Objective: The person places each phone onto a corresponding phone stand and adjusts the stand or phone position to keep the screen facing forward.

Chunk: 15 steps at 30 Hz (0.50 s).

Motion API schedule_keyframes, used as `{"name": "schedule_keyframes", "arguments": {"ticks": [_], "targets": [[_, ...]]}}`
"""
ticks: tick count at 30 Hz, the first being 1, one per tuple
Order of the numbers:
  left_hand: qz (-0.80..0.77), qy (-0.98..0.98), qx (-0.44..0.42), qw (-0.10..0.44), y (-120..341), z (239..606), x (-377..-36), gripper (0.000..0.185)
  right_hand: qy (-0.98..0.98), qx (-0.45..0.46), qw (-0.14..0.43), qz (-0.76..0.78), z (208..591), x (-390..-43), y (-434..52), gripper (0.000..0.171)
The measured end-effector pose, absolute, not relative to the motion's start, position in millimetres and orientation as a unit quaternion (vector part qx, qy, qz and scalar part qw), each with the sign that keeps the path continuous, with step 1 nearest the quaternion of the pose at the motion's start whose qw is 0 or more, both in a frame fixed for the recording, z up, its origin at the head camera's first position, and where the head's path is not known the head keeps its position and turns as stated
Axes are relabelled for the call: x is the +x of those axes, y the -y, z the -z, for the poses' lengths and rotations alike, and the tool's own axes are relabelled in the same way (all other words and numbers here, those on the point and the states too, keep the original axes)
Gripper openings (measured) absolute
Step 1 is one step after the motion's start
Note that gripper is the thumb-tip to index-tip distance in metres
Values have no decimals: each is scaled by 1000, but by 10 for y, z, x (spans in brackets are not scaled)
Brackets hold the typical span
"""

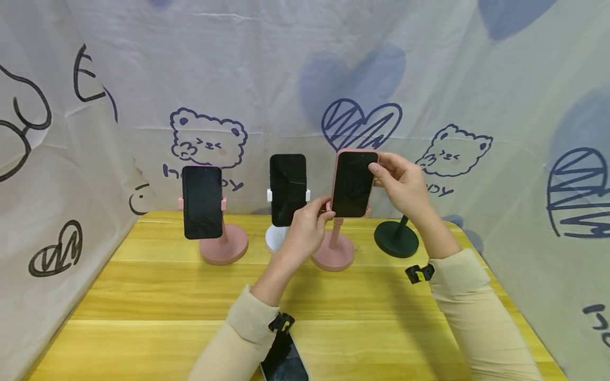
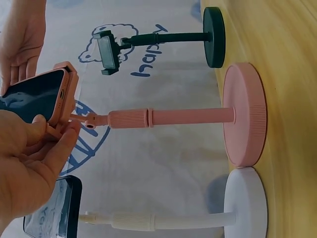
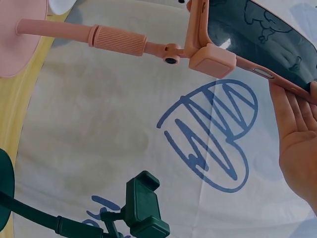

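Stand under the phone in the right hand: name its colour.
The stand is pink, clearest in the left wrist view.

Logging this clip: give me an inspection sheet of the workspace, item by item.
Surface: wooden table.
Job's things: pink-cased phone at the clamp of a pink stand; black phone on another pink stand; dark phone on white stand; green stand, its holder empty; loose phone lying flat, partly out of frame.
Clutter: nothing seen.
Hands: left hand pinches the clamp beside the pink-cased phone; right hand pinches that phone's upper right edge.
Cables: nothing seen.
Surroundings: pale cloth backdrop with drawn hearts and bears.
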<state>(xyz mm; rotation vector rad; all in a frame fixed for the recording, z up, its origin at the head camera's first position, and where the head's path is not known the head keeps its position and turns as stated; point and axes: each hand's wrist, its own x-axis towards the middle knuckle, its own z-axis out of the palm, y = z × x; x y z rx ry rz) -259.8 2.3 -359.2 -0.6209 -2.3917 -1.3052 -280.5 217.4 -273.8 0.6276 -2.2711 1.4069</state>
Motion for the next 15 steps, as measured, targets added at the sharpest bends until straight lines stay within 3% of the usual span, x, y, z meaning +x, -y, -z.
{"name": "schedule_keyframes", "arguments": {"ticks": [15], "targets": [[549,803,-187,140,-34,3627,-2620,30,821,223,206,-484,2785,-2863,-2193,36]]}}
